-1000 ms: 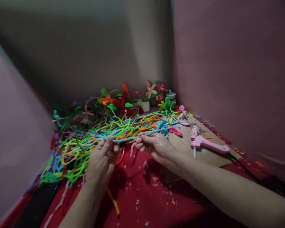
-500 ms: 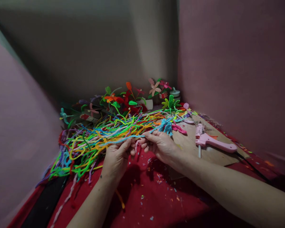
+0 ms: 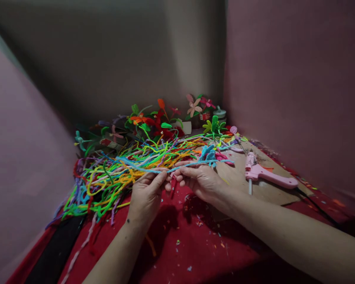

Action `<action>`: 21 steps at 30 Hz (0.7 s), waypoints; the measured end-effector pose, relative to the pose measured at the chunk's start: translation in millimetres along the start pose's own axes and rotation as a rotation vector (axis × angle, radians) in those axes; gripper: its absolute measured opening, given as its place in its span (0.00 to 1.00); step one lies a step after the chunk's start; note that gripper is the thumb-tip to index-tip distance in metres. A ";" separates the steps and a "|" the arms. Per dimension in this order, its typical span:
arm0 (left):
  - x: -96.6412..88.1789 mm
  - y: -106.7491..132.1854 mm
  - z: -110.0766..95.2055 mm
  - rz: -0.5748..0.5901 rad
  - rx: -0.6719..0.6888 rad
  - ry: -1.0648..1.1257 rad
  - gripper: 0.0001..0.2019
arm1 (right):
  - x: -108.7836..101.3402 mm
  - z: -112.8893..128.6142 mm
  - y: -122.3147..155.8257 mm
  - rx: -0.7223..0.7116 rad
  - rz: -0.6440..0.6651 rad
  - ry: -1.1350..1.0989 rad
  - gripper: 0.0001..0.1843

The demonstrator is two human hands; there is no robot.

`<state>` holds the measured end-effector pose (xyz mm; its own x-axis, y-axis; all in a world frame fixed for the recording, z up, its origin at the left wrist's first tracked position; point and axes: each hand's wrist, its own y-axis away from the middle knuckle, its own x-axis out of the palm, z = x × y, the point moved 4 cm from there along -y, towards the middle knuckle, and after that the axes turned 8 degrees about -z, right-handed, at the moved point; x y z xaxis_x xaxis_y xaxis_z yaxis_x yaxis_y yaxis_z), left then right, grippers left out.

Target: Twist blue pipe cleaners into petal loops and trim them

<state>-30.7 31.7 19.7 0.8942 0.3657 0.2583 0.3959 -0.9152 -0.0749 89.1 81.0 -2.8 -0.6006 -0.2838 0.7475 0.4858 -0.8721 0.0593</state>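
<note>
Two hands pinch a light-blue fuzzy stem over the pile's near edge

We hold the light-blue fuzzy stem [image 3: 172,170] crosswise in both hands, at the near edge of the pile of coloured stems [image 3: 165,150]. Our left hand [image 3: 146,195] has thumb and forefinger closed on it, the other fingers curled beneath. Our right hand [image 3: 205,183] pinches it the same way just beside, leaving a narrow gap between the fingertips. One end reaches left above the pile; the other runs right past the blue petals [image 3: 207,153]. We cannot tell whether either end touches what lies below.

Near us, the red cloth [image 3: 192,248] gives our wrists room, its surface dotted with small scraps. To the right, a board [image 3: 236,179] bears a pink glue gun [image 3: 262,174], well apart from our right fingers but not far beyond our forearm; its black cord [image 3: 318,209] trails off over the board's right edge. On the left, the pile spills past a black strip [image 3: 57,244] toward the left wall [image 3: 23,142].

At the far side, fuzzy flowers [image 3: 194,106] and a lidded jar [image 3: 219,114] stand close to the far wall [image 3: 121,59], and the right wall [image 3: 296,79] bounds that corner.
</note>
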 end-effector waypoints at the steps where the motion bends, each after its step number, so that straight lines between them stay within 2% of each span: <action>1: 0.6 0.6 1.1 0.004 -0.009 -0.001 0.07 | 0.2 -0.6 0.2 0.008 -0.001 -0.002 0.11; 5: 3.3 3.7 3.7 0.035 -0.016 -0.027 0.06 | -0.3 -2.7 0.1 0.002 -0.028 0.112 0.11; 9: 3.3 5.4 1.4 0.026 0.032 -0.099 0.06 | -2.4 -0.3 2.7 -0.080 -0.082 0.399 0.13; 11: 2.5 5.2 0.3 0.032 0.064 -0.146 0.06 | -1.1 1.1 5.2 -0.101 -0.054 0.566 0.13; 13: 1.9 4.4 1.3 0.070 0.070 -0.207 0.06 | 1.8 -0.5 7.4 -0.040 0.033 0.688 0.10; 17: 1.5 3.9 4.6 0.202 0.019 -0.231 0.06 | 5.7 -6.2 11.3 0.175 0.193 0.782 0.06; 21: 3.7 6.9 5.3 0.331 -0.050 -0.232 0.06 | 6.7 -6.6 13.3 0.234 0.271 0.858 0.05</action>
<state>-23.6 27.6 15.0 0.9973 0.0730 0.0035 0.0731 -0.9949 -0.0690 87.4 64.8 -1.4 -0.6669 -0.7450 0.0156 0.7375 -0.6570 0.1560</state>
